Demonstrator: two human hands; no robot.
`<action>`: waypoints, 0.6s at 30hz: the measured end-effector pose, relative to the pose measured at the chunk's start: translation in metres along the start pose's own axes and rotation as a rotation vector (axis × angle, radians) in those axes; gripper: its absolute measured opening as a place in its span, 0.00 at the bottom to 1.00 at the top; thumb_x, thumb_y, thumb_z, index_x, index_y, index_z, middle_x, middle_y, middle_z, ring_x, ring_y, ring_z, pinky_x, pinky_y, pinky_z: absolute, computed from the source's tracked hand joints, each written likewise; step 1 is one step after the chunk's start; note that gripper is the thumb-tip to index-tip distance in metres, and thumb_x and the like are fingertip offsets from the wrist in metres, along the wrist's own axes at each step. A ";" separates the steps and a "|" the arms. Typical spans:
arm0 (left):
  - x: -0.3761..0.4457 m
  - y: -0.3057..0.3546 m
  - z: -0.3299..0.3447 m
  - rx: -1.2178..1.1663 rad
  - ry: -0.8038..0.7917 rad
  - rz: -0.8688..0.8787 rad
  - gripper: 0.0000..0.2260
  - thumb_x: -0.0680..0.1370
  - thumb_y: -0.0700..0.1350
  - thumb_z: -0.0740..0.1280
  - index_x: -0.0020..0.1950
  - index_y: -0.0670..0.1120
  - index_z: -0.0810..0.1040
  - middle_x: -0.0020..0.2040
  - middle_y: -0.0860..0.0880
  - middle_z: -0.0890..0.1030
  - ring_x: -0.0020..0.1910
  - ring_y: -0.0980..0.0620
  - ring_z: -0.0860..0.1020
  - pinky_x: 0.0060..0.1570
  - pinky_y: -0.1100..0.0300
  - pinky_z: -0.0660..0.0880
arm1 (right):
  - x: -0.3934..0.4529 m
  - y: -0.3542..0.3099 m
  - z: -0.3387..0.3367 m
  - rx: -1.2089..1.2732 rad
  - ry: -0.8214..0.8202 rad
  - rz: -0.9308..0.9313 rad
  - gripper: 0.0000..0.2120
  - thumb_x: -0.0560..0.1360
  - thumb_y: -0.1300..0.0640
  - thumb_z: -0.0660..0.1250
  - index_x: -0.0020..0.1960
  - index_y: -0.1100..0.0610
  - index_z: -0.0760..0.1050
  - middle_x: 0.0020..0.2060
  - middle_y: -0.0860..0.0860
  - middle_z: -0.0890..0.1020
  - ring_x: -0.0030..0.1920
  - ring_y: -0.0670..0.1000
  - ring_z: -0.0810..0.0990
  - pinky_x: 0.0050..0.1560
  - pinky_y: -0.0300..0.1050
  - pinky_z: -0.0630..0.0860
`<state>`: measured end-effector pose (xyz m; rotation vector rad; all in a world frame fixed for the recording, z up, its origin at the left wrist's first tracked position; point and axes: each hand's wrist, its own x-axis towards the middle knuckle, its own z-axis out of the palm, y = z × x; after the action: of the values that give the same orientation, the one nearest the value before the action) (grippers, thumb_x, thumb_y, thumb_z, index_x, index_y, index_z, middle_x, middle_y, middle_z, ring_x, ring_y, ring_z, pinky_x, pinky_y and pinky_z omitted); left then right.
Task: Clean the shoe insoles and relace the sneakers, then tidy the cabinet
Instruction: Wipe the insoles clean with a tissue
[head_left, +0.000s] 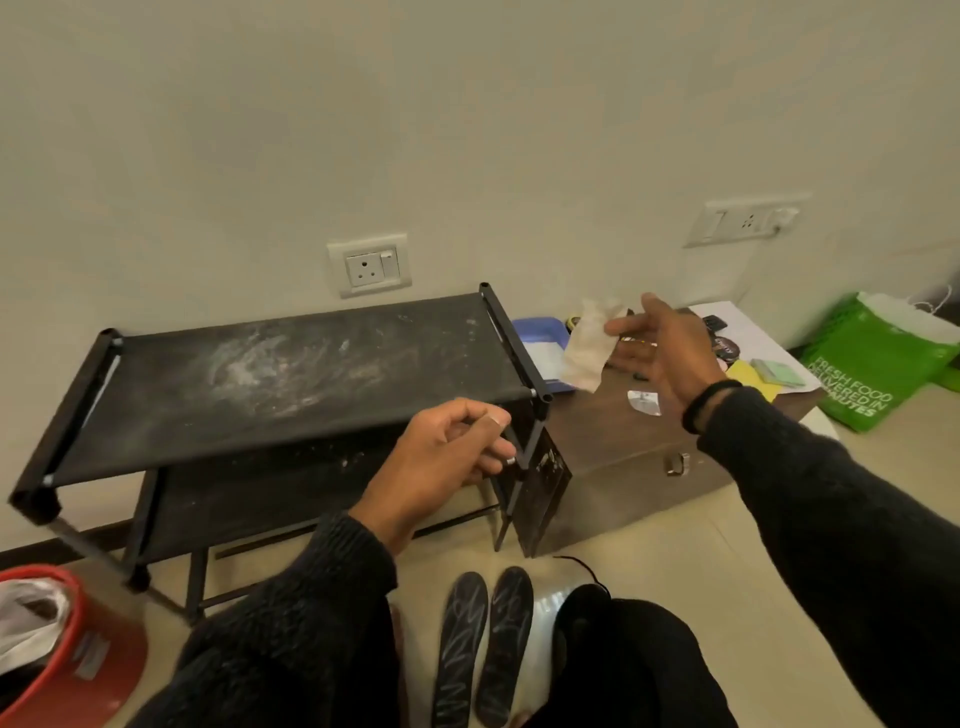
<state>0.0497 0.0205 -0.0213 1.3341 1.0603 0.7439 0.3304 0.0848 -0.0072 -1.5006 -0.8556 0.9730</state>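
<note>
Two dark insoles (483, 644) with pale scribble patterns lie side by side on the floor at the bottom centre. A black sneaker (587, 623) with a loose black lace sits just right of them. The black two-shelf rack (291, 384) stands against the wall, its top smeared with white dust. My left hand (447, 457) hovers at the rack's front right corner, fingers curled, holding nothing that I can see. Over the brown box, my right hand (660, 353) is raised with fingers spread. A crumpled white wipe (587, 348) hangs at its thumb tip.
A brown wooden box (613, 447) with a metal latch stands right of the rack, carrying a blue tray (540, 332), paper and small items. A green delivery bag (878, 364) leans at the far right. A red bin (62, 654) with a plastic liner is at the bottom left.
</note>
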 end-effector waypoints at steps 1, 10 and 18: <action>-0.014 0.006 -0.002 -0.001 0.021 0.019 0.10 0.81 0.55 0.65 0.59 0.53 0.81 0.49 0.52 0.86 0.50 0.52 0.84 0.57 0.53 0.80 | -0.025 -0.007 -0.002 0.063 -0.039 0.018 0.22 0.84 0.47 0.58 0.52 0.65 0.80 0.51 0.56 0.86 0.53 0.60 0.84 0.55 0.54 0.82; -0.134 -0.024 0.016 -0.189 0.045 -0.037 0.16 0.79 0.58 0.68 0.64 0.53 0.81 0.57 0.52 0.85 0.57 0.53 0.83 0.60 0.51 0.78 | -0.226 0.037 0.031 0.376 -0.333 0.208 0.19 0.82 0.51 0.63 0.59 0.67 0.77 0.56 0.62 0.83 0.57 0.59 0.84 0.59 0.56 0.80; -0.163 -0.106 0.031 -0.271 0.220 -0.213 0.10 0.80 0.47 0.69 0.58 0.44 0.84 0.51 0.45 0.87 0.53 0.45 0.85 0.59 0.46 0.79 | -0.291 0.119 0.061 0.342 -0.252 0.189 0.12 0.77 0.60 0.71 0.59 0.60 0.80 0.54 0.57 0.85 0.55 0.57 0.84 0.55 0.55 0.82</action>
<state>0.0017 -0.1544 -0.0988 0.9084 1.2068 0.8532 0.1584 -0.1719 -0.0927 -1.1939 -0.6866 1.3949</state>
